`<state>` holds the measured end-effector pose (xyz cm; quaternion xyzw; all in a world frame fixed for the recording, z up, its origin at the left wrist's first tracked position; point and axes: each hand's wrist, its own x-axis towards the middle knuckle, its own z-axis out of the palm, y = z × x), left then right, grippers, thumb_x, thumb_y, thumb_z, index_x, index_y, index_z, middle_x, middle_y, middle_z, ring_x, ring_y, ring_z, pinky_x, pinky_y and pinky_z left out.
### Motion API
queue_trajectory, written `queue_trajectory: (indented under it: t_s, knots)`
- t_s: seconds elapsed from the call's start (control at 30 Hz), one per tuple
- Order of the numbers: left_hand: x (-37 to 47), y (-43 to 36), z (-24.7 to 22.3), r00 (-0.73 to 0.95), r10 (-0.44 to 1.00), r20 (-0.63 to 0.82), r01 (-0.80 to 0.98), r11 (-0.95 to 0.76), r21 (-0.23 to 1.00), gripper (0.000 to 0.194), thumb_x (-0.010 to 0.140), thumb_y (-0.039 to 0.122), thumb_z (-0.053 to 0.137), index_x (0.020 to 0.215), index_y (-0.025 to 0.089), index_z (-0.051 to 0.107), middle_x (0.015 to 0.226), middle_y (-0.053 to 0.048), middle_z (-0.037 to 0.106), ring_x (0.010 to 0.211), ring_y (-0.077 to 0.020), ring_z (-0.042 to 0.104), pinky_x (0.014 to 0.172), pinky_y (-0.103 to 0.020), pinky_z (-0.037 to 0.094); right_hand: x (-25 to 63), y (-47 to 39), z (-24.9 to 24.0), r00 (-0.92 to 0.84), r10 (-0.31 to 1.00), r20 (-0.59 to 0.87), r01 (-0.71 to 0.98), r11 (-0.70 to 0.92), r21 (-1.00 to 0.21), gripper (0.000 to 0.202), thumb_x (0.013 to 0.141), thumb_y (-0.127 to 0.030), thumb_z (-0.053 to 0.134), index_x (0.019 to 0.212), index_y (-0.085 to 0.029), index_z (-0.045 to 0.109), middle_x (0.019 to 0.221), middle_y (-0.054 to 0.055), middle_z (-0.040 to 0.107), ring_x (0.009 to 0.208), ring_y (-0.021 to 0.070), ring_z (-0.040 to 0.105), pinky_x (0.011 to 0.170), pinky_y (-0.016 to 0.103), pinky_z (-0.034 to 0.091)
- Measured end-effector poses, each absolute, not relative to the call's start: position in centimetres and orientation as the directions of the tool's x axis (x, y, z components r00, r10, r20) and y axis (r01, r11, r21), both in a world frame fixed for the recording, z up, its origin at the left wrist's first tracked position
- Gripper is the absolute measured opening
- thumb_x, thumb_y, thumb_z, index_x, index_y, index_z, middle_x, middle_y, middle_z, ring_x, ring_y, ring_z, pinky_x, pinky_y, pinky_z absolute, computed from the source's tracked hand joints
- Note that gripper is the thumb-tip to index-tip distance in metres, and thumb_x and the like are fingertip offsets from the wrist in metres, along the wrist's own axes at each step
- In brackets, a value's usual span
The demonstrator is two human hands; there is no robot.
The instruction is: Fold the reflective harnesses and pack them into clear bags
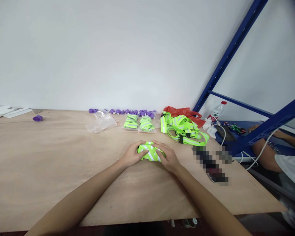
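Your bare forearms [93,188] over the pale wooden worktop [51,157] | neon-green, silver-striped webbing bundle [151,152] on it, between left hand [132,155] and right hand [171,159], long axis crosswise, neither nearer | your fingers [161,146] clamped on both ends

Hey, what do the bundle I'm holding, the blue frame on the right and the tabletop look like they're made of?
Bundle: probably woven synthetic webbing, since flat lime bands with pale, likely reflective stripes fold over each other.
Blue frame: likely painted metal, smooth, with straight edges and punched holes.
Tabletop: seemingly plywood, unpainted, given its pale tan, wavy grain.
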<state>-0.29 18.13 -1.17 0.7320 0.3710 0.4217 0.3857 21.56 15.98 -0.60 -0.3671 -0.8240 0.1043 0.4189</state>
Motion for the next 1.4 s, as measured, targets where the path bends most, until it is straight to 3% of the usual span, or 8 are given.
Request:
queue_trajectory:
  t_s: [0.2, 0.4, 0.53, 0.77, 0.93, 1.13, 1.3, 1.4]
  knots:
    - [-0.4, 18.1, -1.3, 0.371, 0.857, 0.357, 0.224, -0.456, 0.861, 0.033, 0.086, 0.036, 0.066, 0.113, 0.018, 0.064, 0.108, -0.005, 0.072, 0.096, -0.023, 0.066, 0.087, -0.033, 0.052, 21.5, 15.9, -0.7, -0.395, 0.694, 0.602, 0.542, 0.705, -0.457, 0.039, 0.101, -0.029, 0.044, 0.137, -0.025, 0.058, 0.135, 0.01, 0.064, 0.124, 0.0236, 0.061, 0.104, 0.043, 0.051]
    - [-0.5, 17.8, -1.2, 0.376, 0.806, 0.457, 0.21, -0.554, 0.805, 0.031, 0.091, 0.032, 0.061, 0.12, 0.019, 0.062, 0.117, -0.008, 0.07, 0.108, -0.0232, 0.064, 0.097, -0.035, 0.049, 21.1, 15.7, -0.7, -0.471, 0.673, 0.571, 0.592, 0.721, -0.361, 0.068, 0.09, -0.042, 0.065, 0.151, -0.025, 0.039, 0.137, 0.011, 0.061, 0.124, 0.028, 0.058, 0.102, 0.046, 0.052]
    - [-0.5, 17.8, -1.2, 0.386, 0.768, 0.512, 0.193, -0.61, 0.769, 0.026, 0.092, 0.028, 0.059, 0.116, 0.02, 0.064, 0.114, -0.008, 0.07, 0.107, -0.0225, 0.064, 0.098, -0.036, 0.048, 20.7, 15.8, -0.9, -0.519, 0.636, 0.572, 0.617, 0.741, -0.264, 0.066, 0.091, -0.039, 0.063, 0.151, -0.023, 0.039, 0.133, 0.013, 0.061, 0.121, 0.0277, 0.059, 0.1, 0.044, 0.052]
    - [-0.4, 18.3, -1.6, 0.291, 0.834, 0.469, 0.132, -0.52, 0.844, 0.02, 0.087, 0.026, 0.064, 0.104, 0.018, 0.07, 0.103, -0.007, 0.072, 0.098, -0.0216, 0.066, 0.093, -0.035, 0.05, 20.1, 16.0, -1.1, -0.616, 0.607, 0.502, 0.68, 0.731, -0.051, 0.087, 0.084, -0.051, 0.07, 0.154, -0.017, 0.033, 0.134, 0.017, 0.061, 0.114, 0.0321, 0.061, 0.093, 0.046, 0.054]
    - [-0.4, 18.6, -1.9, 0.276, 0.864, 0.422, 0.075, -0.457, 0.886, 0.02, 0.084, 0.028, 0.065, 0.1, 0.017, 0.07, 0.1, -0.007, 0.073, 0.096, -0.0221, 0.066, 0.089, -0.035, 0.051, 19.4, 15.7, -0.9, -0.62, 0.619, 0.483, 0.723, 0.69, 0.044, 0.081, 0.087, -0.049, 0.067, 0.153, -0.015, 0.036, 0.133, 0.018, 0.061, 0.11, 0.0325, 0.061, 0.089, 0.045, 0.052]
    - [-0.4, 19.2, -2.1, 0.261, 0.887, 0.38, 0.028, -0.401, 0.916, 0.023, 0.082, 0.036, 0.068, 0.096, 0.017, 0.071, 0.1, -0.007, 0.073, 0.096, -0.0223, 0.066, 0.092, -0.037, 0.051, 18.9, 15.7, -1.1, -0.59, 0.625, 0.511, 0.73, 0.684, 0.006, 0.076, 0.088, -0.05, 0.065, 0.153, -0.019, 0.039, 0.133, 0.017, 0.062, 0.111, 0.0334, 0.06, 0.091, 0.046, 0.05]
    - [-0.4, 19.5, -2.1, 0.274, 0.882, 0.384, 0.009, -0.402, 0.916, 0.028, 0.084, 0.045, 0.065, 0.078, 0.018, 0.066, 0.097, -0.007, 0.072, 0.098, -0.0219, 0.066, 0.096, -0.038, 0.049, 19.0, 15.9, -1.5, -0.576, 0.654, 0.49, 0.726, 0.685, -0.062, 0.076, 0.086, -0.05, 0.068, 0.152, -0.024, 0.041, 0.137, 0.015, 0.059, 0.116, 0.0342, 0.057, 0.093, 0.049, 0.05]
    - [-0.5, 19.5, -2.2, 0.277, 0.885, 0.374, 0.008, -0.391, 0.92, 0.028, 0.085, 0.045, 0.066, 0.088, 0.018, 0.062, 0.098, -0.007, 0.071, 0.098, -0.0208, 0.065, 0.095, -0.037, 0.05, 18.9, 16.1, -1.8, -0.549, 0.658, 0.515, 0.734, 0.675, -0.08, 0.07, 0.089, -0.049, 0.064, 0.151, -0.024, 0.043, 0.134, 0.014, 0.061, 0.114, 0.0322, 0.058, 0.094, 0.047, 0.05]
